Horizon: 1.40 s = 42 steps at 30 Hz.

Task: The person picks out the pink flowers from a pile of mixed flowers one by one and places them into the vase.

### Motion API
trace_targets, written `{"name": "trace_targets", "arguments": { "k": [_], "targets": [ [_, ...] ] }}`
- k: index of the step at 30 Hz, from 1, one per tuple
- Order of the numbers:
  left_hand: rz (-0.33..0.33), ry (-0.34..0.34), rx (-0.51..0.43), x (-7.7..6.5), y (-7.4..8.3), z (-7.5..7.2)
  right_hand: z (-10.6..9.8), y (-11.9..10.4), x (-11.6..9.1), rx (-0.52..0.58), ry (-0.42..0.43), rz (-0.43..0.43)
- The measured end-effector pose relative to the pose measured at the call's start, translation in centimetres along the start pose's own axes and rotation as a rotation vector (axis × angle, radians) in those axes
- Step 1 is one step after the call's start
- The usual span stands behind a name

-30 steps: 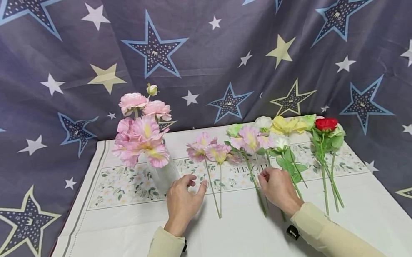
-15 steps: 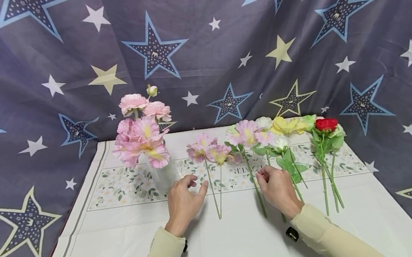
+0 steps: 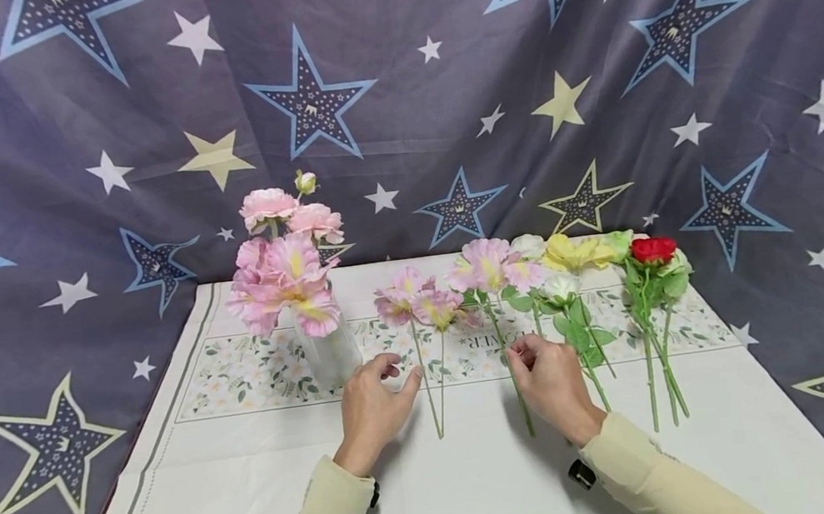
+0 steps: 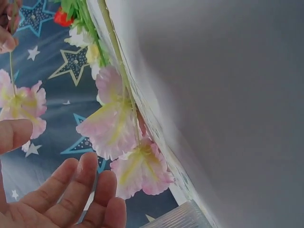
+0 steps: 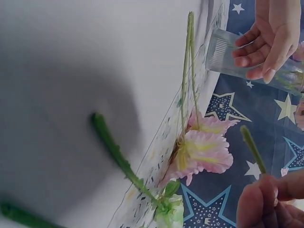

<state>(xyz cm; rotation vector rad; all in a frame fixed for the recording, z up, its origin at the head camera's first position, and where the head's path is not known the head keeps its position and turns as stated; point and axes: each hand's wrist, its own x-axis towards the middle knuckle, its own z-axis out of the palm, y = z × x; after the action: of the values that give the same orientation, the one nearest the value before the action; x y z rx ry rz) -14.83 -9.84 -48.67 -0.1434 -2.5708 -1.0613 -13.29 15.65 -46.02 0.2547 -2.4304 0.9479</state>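
My right hand [image 3: 557, 384] pinches the thin stem of a pink-and-yellow artificial flower [image 3: 486, 264] between thumb and fingers. In the right wrist view the cut end of that stem [image 5: 254, 151] sticks out past the fingertips. The left wrist view has its bloom [image 4: 23, 104] beyond my left thumb. My left hand [image 3: 375, 407] holds nothing, its fingers relaxed and the thumb spread, just in front of a clear ribbed vase [image 3: 330, 358]. Pink flowers [image 3: 286, 274] stand in this vase. Two more pink-and-yellow flowers [image 3: 428, 301] lie between my hands, stems toward me.
White flowers [image 3: 561, 285] with green leaves and a yellow flower [image 3: 577, 251] lie right of centre. A red rose [image 3: 653, 249] lies farther right, its stem among others. A floral printed strip [image 3: 244, 383] crosses the white tablecloth [image 3: 256, 491]. A starry curtain [image 3: 379, 84] hangs behind.
My right hand has shifted slightly left, and the pinched flower's bloom has moved left and a little up. My left hand has drifted slightly right, still holding nothing.
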Motion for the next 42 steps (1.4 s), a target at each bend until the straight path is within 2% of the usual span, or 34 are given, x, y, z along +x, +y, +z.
{"name": "trace_targets", "arguments": {
  "k": [8,24,42],
  "targets": [
    [0.001,-0.022,-0.012,0.0,0.3,0.0,0.3,-0.8,-0.1,0.022,0.032,-0.054],
    [-0.039,-0.077,-0.074,0.1,1.9,0.2,0.8,-2.5,-0.5,0.103,0.026,-0.085],
    [0.002,-0.093,-0.24,0.5,3.1,0.7,1.3,-3.9,-0.6,0.15,0.02,-0.121]
  ]
}}
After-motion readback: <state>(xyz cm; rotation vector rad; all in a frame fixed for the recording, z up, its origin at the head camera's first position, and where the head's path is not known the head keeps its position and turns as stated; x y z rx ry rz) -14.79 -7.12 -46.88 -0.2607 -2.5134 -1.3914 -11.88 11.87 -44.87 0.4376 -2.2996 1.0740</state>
